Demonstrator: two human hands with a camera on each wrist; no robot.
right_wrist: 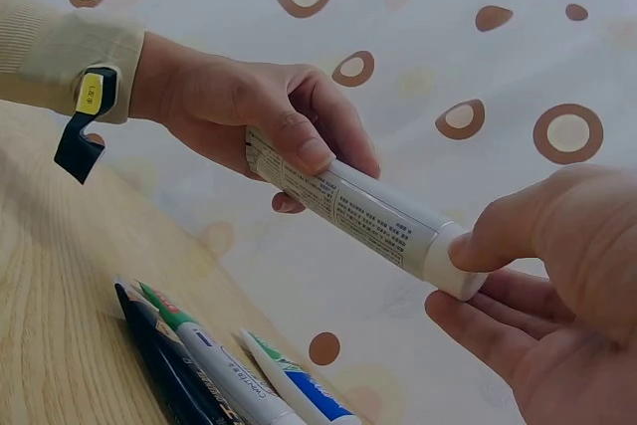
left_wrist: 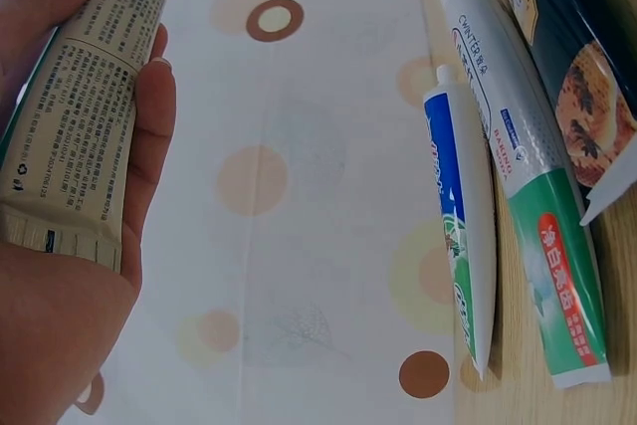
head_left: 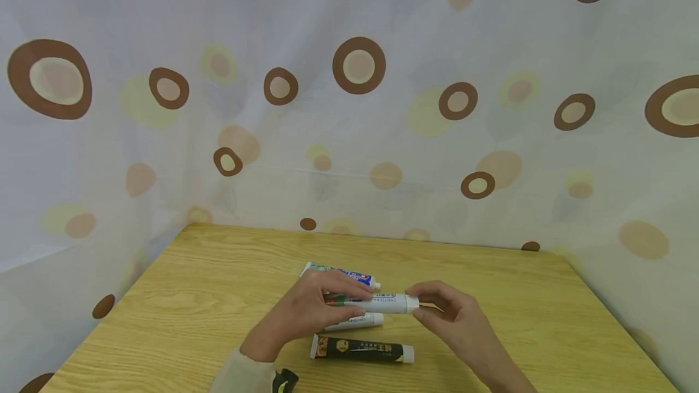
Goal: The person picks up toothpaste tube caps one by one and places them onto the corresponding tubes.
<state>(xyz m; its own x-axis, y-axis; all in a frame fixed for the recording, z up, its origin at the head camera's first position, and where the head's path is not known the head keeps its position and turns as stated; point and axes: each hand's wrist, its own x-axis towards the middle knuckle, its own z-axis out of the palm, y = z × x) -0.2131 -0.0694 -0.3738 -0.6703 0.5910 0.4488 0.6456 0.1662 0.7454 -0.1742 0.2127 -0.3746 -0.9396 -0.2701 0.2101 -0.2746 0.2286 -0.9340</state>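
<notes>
Above the table, my left hand (head_left: 306, 307) grips a white and green toothpaste tube (head_left: 384, 303) around its flat end and body. The tube's text-covered back (left_wrist: 75, 116) faces the left wrist camera. At the other end, my right hand (head_left: 459, 317) pinches the white cap (right_wrist: 453, 268) between thumb and fingers. Under the held tube lies a similar white and green tube (left_wrist: 528, 156), partly hidden by the left hand in the head view. A blue, green and white tube (head_left: 355, 278) lies behind it, and a black tube (head_left: 363, 349) with a white cap lies nearest me.
The wooden table (head_left: 491, 284) reaches back to a spotted curtain (head_left: 360, 138) that hangs behind it and at both sides. A black strap with a yellow label (right_wrist: 88, 111) hangs at the left sleeve cuff (right_wrist: 70, 52).
</notes>
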